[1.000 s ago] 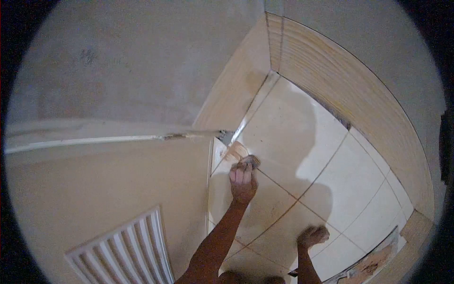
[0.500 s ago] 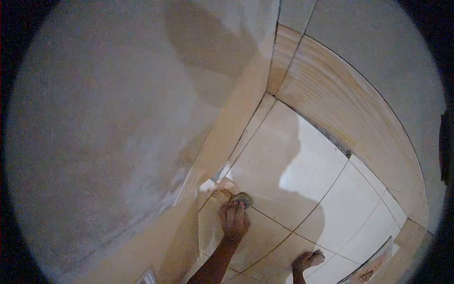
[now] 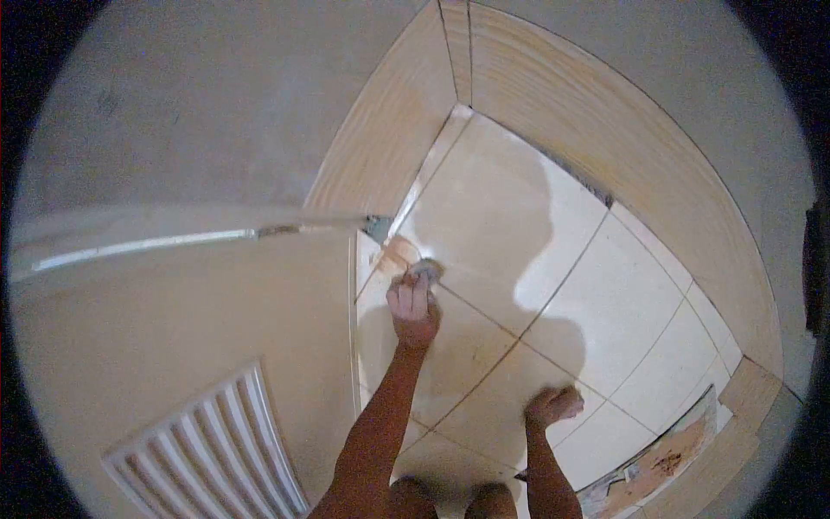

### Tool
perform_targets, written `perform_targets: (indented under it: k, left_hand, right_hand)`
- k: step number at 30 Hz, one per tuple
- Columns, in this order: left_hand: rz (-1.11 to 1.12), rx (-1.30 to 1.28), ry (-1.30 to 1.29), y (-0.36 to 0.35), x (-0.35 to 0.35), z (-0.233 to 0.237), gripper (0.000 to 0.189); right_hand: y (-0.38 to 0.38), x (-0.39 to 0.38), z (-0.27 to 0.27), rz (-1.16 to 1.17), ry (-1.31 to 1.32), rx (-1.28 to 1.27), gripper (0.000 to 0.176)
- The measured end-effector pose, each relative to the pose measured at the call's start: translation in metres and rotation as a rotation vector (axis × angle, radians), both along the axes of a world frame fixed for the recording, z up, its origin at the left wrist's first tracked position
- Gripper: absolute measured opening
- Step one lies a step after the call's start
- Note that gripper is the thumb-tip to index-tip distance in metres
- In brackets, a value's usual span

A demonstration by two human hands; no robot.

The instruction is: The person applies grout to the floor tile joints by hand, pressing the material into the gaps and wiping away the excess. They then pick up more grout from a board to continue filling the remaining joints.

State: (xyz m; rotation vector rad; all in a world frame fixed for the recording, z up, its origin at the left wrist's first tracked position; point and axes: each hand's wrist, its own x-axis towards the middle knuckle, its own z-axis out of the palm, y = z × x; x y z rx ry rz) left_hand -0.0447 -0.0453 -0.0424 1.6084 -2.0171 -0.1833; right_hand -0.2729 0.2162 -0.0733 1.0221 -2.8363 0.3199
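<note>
My left hand (image 3: 413, 310) has its fingers closed over a small greyish, sponge-like pad (image 3: 425, 270). The pad presses on the white floor tiles (image 3: 484, 195), close to a dark grout joint. Just beyond it is a wet reddish-brown smear (image 3: 398, 255) near the tile edge. To the right, my right hand (image 3: 555, 405) rests on the floor with curled fingers. Whatever it may hold is hidden.
Wood-look tiles (image 3: 596, 104) line the lower walls around the corner. A slatted white vent panel (image 3: 207, 454) is at lower left, beside a beige door-like panel (image 3: 199, 320). At lower right lies a broken, unfinished floor strip (image 3: 666, 463). My knees (image 3: 415, 500) show at the bottom.
The view has shifted, bringing the vent panel and my knees into sight. Both hands appear higher in the picture. The left still holds the pad by the smear.
</note>
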Motion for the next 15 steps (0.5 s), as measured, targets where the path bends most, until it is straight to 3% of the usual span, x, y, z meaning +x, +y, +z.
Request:
perform_targets:
  k: [3,5,7,9,11,15]
  left_hand:
    - [-0.027,-0.045,0.033,-0.002,0.002,0.003,0.027]
    - [-0.03,0.256,0.034,-0.014,0.022,0.003,0.025]
    - [0.171,0.146,0.078,-0.031,0.005,0.073,0.024]
    - [0.237,-0.113,0.063,-0.045,0.028,0.055,0.024]
    - [0.164,-0.105,0.061,-0.056,0.025,0.05,0.026]
    - [0.046,-0.155,-0.036,-0.037,0.001,0.031,0.031]
  right_hand:
    - [-0.004,0.003,0.006,-0.029,0.038,0.017,0.032]
    - [-0.009,0.003,0.013,-0.007,0.085,0.011,0.031]
    - [-0.01,0.004,0.02,-0.131,-0.177,0.161,0.037]
    - [-0.003,0.003,0.012,-0.112,-0.161,0.116,0.038]
    - [-0.011,0.005,0.02,-0.084,-0.027,0.052,0.03]
    - [-0.008,0.006,0.019,-0.083,-0.028,0.091,0.03]
